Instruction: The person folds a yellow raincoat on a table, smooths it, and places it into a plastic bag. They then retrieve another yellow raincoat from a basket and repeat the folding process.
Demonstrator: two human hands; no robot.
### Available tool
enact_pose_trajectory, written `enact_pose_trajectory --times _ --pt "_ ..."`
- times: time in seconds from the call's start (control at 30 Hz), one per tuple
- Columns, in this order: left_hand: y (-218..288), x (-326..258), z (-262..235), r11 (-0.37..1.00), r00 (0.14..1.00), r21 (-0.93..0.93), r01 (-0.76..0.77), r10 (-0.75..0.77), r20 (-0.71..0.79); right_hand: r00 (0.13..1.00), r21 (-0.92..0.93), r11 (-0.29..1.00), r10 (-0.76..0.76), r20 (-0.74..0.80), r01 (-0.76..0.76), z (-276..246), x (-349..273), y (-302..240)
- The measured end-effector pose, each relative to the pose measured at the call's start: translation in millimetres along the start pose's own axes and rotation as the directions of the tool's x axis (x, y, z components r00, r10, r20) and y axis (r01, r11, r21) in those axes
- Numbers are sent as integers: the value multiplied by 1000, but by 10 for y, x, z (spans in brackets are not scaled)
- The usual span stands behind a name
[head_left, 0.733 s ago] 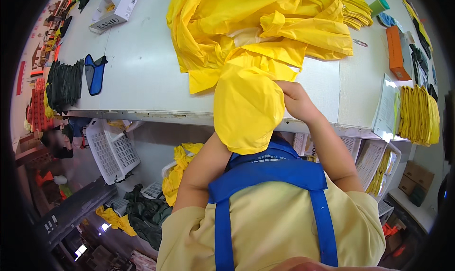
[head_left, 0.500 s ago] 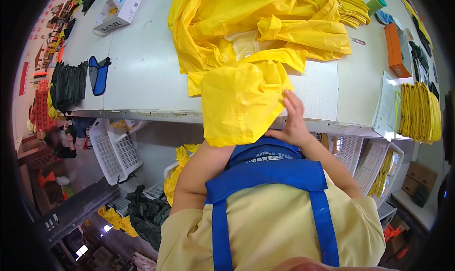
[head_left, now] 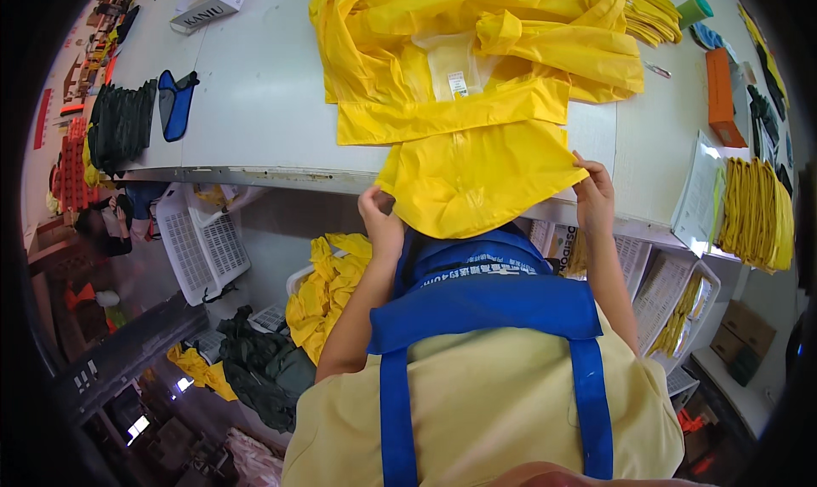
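Observation:
A yellow raincoat [head_left: 383,53] lies spread on the white table, its collar toward me and a pale label inside the neck. The hood [head_left: 477,180] hangs over the table's near edge, opened out between my hands. My left hand [head_left: 382,220] pinches the hood's left corner with thumb and fingers. Across from it, my right hand [head_left: 595,192] grips the right corner, drawing the brim wide. The hood's front edge sags in a curve just above my blue apron [head_left: 485,317].
Folded yellow garments [head_left: 753,210] stand at the table's right end by a paper sheet [head_left: 698,189] and an orange box [head_left: 725,100]. Dark folded garments [head_left: 122,125] and a blue pouch [head_left: 176,108] lie at left. Below are white crates [head_left: 200,244] and heaped yellow cloth [head_left: 328,287].
My left hand has come out from under the hood and now holds its left corner. My right hand has moved right with the other corner. The hood is spread wider and flatter.

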State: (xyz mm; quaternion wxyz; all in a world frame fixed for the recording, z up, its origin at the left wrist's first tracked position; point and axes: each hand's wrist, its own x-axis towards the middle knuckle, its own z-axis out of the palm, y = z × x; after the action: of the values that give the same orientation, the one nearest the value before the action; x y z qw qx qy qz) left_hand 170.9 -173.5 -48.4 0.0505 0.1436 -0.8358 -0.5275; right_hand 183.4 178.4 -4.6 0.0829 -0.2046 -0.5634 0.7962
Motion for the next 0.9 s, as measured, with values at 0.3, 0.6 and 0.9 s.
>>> enact_pose_trajectory --times 0.3,0.6,0.9 --pt "311 743 -261 747 590 150 -648 367 719 999 -867 498 11 45 34 -534 1003 -181" --pt "664 756 -70 801 682 277 -530 209 701 709 -677 211 -225 669 705 1075 -270 -74" --pt "540 1151 -551 617 473 256 -744 216 854 545 -806 428 594 592 409 337 -267 -201"
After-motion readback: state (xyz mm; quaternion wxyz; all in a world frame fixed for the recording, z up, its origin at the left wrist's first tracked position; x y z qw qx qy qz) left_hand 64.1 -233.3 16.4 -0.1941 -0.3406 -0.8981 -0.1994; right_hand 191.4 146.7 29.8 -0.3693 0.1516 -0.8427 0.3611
